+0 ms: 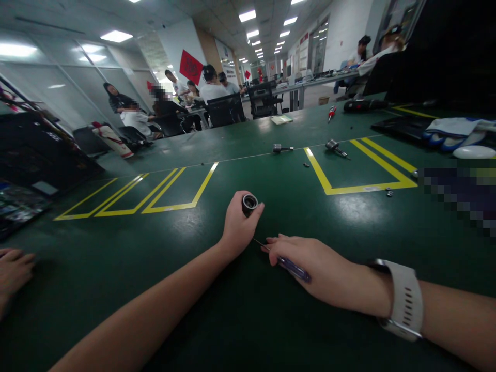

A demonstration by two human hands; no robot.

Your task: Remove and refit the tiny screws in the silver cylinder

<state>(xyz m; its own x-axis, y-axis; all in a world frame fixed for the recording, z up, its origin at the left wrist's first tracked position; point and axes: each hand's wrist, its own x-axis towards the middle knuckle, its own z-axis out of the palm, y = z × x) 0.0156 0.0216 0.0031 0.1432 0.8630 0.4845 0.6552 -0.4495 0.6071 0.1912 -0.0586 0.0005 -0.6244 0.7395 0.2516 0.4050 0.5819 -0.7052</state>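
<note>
Left hand [238, 227] clamped on small black hollow metal cylinder [249, 203], interior unclear; right hand [318, 271] closed on slim blue-handled screwdriver [289, 265], near front edge of green worktop [271, 170]

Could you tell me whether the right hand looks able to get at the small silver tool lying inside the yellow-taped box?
Probably, with a stretch: bare green table lies between, but the right hand holds a purple-handled screwdriver, and the small silver tool lies far ahead.

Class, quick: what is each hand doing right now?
Left hand: closed around a small black ring-shaped part.
Right hand: closed on a thin screwdriver, tip pointing toward the left hand.
</note>
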